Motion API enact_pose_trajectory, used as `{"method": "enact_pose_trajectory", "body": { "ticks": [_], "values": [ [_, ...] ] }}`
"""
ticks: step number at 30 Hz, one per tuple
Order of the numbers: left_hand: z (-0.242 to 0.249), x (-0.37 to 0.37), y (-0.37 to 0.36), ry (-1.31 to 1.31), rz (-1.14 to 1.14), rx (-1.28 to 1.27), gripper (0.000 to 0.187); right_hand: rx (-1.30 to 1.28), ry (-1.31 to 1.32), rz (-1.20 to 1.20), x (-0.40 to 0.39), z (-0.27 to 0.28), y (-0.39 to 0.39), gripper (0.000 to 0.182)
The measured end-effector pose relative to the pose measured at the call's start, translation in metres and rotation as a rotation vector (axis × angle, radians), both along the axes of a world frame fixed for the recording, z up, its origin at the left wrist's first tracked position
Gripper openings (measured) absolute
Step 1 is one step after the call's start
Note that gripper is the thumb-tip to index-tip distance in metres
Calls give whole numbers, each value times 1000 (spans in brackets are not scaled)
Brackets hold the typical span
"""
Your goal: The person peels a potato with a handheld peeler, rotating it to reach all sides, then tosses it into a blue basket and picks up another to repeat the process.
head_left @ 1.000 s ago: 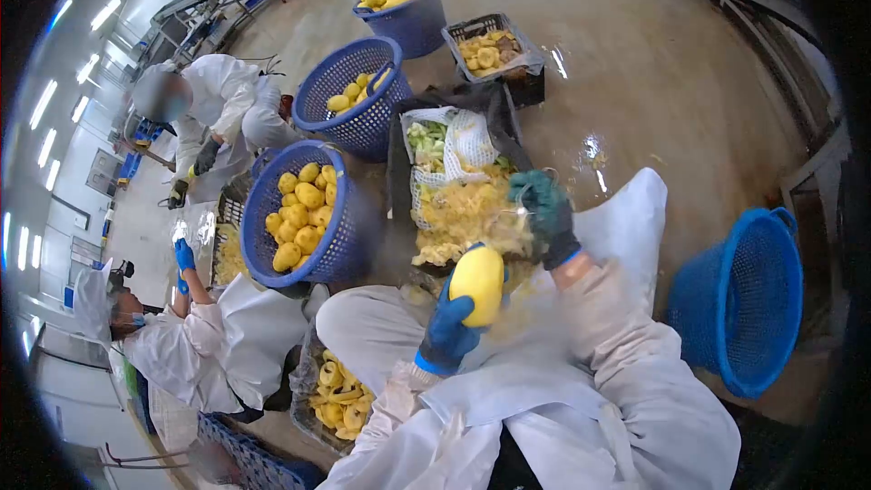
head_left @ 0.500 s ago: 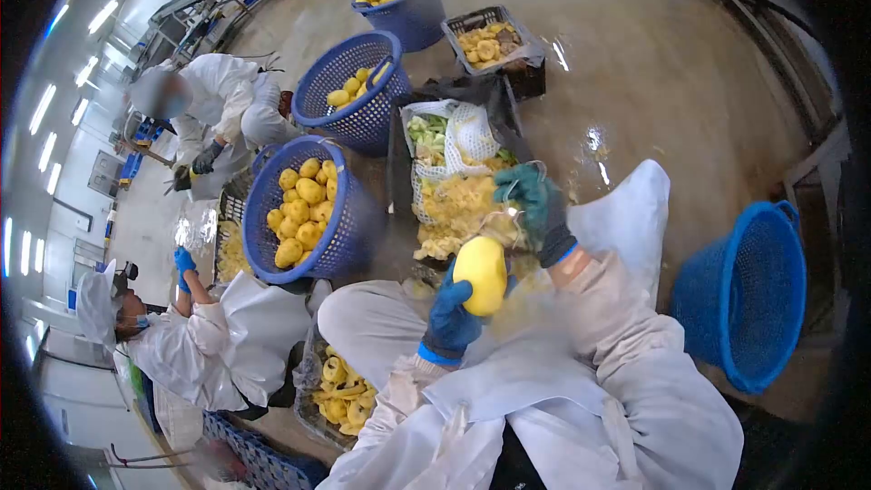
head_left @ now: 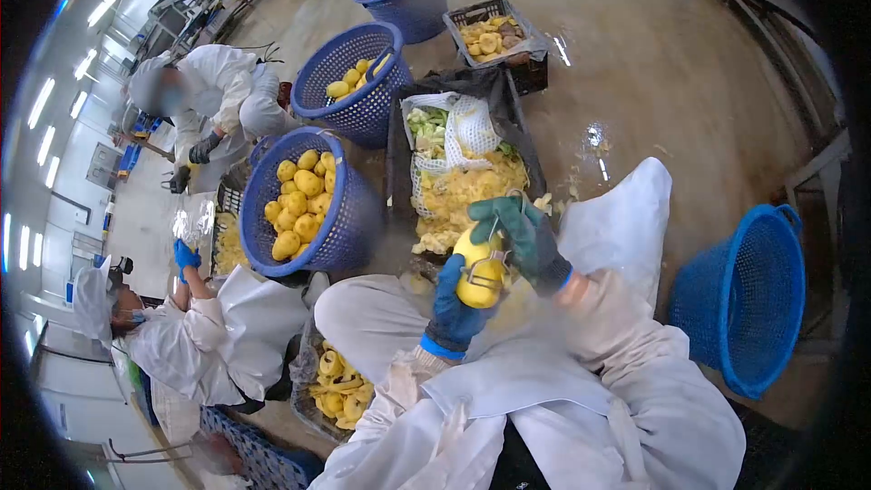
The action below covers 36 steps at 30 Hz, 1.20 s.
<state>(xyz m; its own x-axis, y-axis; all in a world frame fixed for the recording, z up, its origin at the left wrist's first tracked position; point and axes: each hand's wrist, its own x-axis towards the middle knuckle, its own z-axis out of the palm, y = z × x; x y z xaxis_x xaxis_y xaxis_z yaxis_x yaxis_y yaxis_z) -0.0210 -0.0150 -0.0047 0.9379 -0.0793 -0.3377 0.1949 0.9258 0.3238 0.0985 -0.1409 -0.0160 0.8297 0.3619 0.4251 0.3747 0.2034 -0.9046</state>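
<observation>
My left hand, in a blue glove, is closed around a smooth yellow oval piece of produce that looks like a potato, held upright over my lap. Gloved in green, my right hand grips a thin metal peeler whose frame lies against the potato's upper right side. Part of the peeler is hidden by my fingers. Just beyond my hands, a dark-lined crate holds yellow shavings, green leafy scraps and white foam netting.
A blue basket of yellow potatoes stands to my left. Two more baskets and a scrap crate are farther off. A blue basket stands at right. Two people sit at left. Peelings fill a crate by my leg.
My right hand has come left and down to the potato, bringing the peeler against it. My left hand has tilted the potato slightly and stays closed around it.
</observation>
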Motion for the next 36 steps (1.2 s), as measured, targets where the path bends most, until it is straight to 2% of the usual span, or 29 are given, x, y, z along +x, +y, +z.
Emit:
{"method": "enact_pose_trajectory", "body": {
  "ticks": [2, 3, 5, 6, 8, 9, 11, 13, 16, 18, 20, 21, 24, 26, 28, 30, 32, 34, 36],
  "values": [
    [0, -1, 0, 20, -10, 35, 49, 157, 202, -46, 19, -31, 6, 28],
    [12, 2, -3, -23, -34, -52, 45, 201, 281, -98, 39, -26, -2, 29],
    [16, 8, -3, -32, 51, 22, 43, 41, 104, -140, 30, -29, -8, 26],
    [15, 5, -5, -19, 91, 47, 42, 84, 143, -80, 12, -13, -7, 27],
    [5, 12, -3, 47, 48, -79, 39, 139, 191, 94, -12, -4, 4, 30],
    [10, 16, -6, 42, 30, -97, 36, 170, 184, 71, -3, -21, 8, 31],
    [4, 16, -8, 125, 153, -99, 34, 228, 205, -103, 17, -50, 6, 33],
    [0, 22, -5, 174, 251, -107, 32, 255, 457, -263, 23, -25, -11, 34],
    [-6, 35, -7, 82, 212, -111, 31, 177, 312, -12, -20, 12, 5, 33],
    [-7, 36, -9, 107, 202, -87, 31, 110, 199, -173, -11, 3, 9, 35],
    [-19, 43, -12, 177, 274, -88, 30, 279, 406, -175, -8, 11, 4, 35],
    [-13, 42, -13, 130, 222, -136, 31, 273, 385, -166, -8, 13, 6, 37],
    [-15, 40, -15, 131, 261, -86, 32, 440, 368, -231, 21, -29, -3, 30],
    [-2, 37, -13, 148, 332, -61, 32, 665, 555, -279, 49, -29, -36, 19],
    [-3, 38, -10, 150, 379, -30, 32, 402, 384, -420, 33, 6, -32, 21],
    [-17, 45, -8, 132, 382, 10, 32, 91, 37, -326, 2, 10, -5, 21],
    [-15, 44, -11, 113, 294, -32, 33, 30, 45, -257, 1, 4, 2, 22],
    [-8, 39, -9, 113, 259, -89, 34, 210, 416, -192, 19, -17, 5, 23],
    [6, 35, -6, 125, 267, -171, 34, 245, 239, -270, 37, -22, -8, 31]
  ]
}}
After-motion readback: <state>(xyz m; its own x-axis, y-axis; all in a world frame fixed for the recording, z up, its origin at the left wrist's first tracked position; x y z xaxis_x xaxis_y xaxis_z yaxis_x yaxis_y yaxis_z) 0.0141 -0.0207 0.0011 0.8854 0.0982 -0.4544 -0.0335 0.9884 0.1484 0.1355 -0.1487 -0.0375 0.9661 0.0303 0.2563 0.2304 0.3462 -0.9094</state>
